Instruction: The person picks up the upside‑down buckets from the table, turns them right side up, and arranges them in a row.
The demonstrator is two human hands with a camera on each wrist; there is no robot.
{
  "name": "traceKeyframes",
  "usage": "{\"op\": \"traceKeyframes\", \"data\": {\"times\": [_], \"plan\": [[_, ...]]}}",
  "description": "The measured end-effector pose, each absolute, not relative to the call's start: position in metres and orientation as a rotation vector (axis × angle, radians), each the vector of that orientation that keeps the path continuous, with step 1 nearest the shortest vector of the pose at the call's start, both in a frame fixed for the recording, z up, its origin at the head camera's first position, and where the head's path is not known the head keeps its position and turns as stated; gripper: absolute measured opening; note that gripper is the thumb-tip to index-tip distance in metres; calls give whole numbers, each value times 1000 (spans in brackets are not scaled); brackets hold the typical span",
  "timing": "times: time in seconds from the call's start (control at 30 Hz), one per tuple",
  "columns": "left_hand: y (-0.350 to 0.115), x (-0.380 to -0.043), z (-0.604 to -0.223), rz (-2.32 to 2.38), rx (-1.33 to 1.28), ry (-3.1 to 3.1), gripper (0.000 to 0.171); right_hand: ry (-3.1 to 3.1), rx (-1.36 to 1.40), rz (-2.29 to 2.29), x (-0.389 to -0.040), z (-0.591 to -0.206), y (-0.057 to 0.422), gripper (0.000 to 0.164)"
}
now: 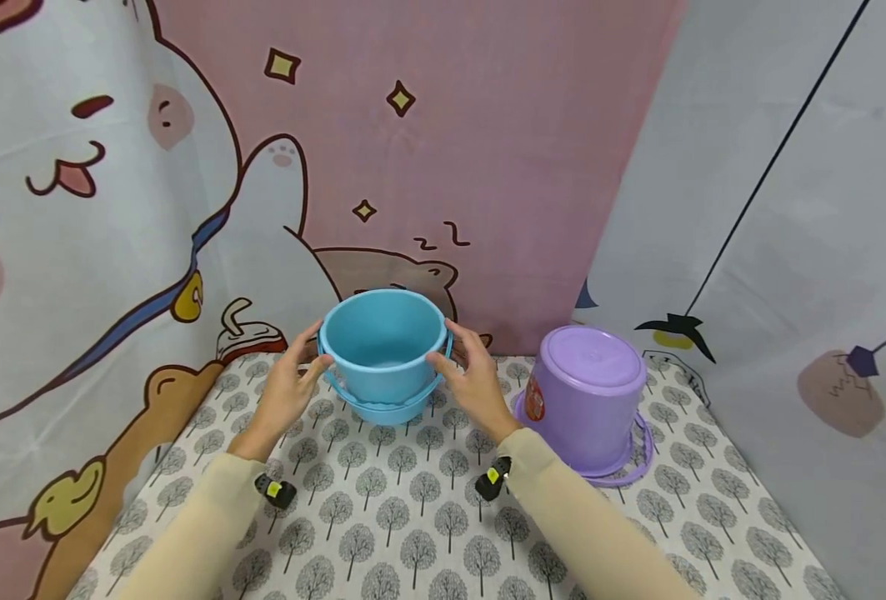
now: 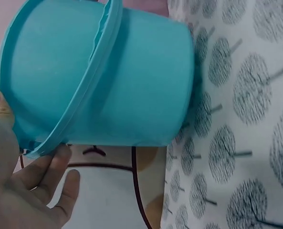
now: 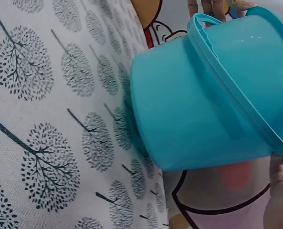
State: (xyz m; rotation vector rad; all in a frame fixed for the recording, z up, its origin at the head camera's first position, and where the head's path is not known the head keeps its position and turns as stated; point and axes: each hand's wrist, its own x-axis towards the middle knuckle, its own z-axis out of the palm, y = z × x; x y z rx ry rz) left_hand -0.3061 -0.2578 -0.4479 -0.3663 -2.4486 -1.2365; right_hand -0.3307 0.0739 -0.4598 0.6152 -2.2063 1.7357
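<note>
Near edge: patterned cloth on the worktop (image 1: 412, 575), tan sleeves (image 1: 195, 525) reaching in from both sides. Off to the right, purple bucket (image 1: 588, 417) upside down on the worktop, well apart from the left hand (image 1: 287, 392), nearer the right hand (image 1: 476, 387).

Key relation: blue bucket (image 1: 382, 385) sits straight ahead, between the hands. Long axis about upright, mouth up; slight lean is hard to judge. Neither hand is clearly nearer: left grips the left of the rim, right grips the right, thumbs toward the near side, fingers outside. Spread = about one rim width. My read: with grips this opposed, load should split evenly. Bail handle (image 2: 111, 26) hangs down across the near wall. Base is right by the cloth; can't tell if it's touching or lifted.

Behind: cartoon backdrop (image 1: 503, 167).
</note>
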Motion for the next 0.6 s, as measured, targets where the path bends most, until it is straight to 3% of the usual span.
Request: {"op": "traceKeyframes", "data": {"times": [0.6], "plan": [[-279,-293,-453,-1166,-370,-2518,75,-2374,751,1522,-314,-467,88,82]]}}
